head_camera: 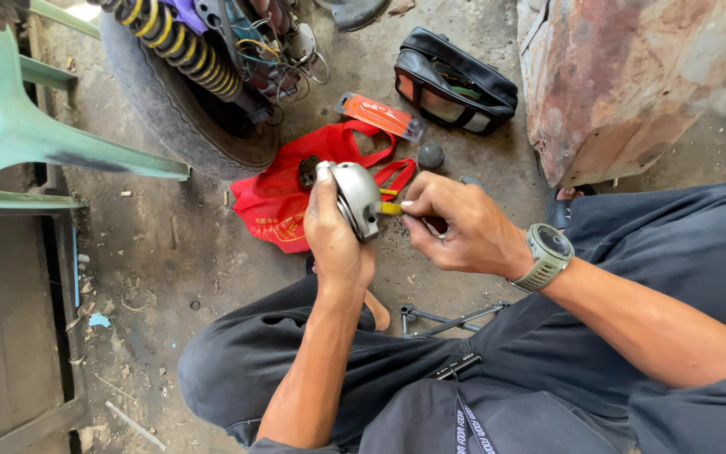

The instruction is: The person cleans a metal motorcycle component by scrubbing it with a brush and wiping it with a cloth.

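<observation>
At the centre of the head view, the left hand [338,240] has its grip closed around a round grey metal housing [356,197]. The right hand [455,227] pinches a yellow-handled tool [391,208] against the housing. Behind them, a red bag [283,197] lies on the concrete floor [161,252].

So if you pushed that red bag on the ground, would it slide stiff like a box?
Probably not. The red bag lies crumpled and flat on the concrete floor, so it looks like soft cloth that would bunch up. Its looped handles sag, so it would likely hang floppy when lifted. It seems light for its size.
</observation>
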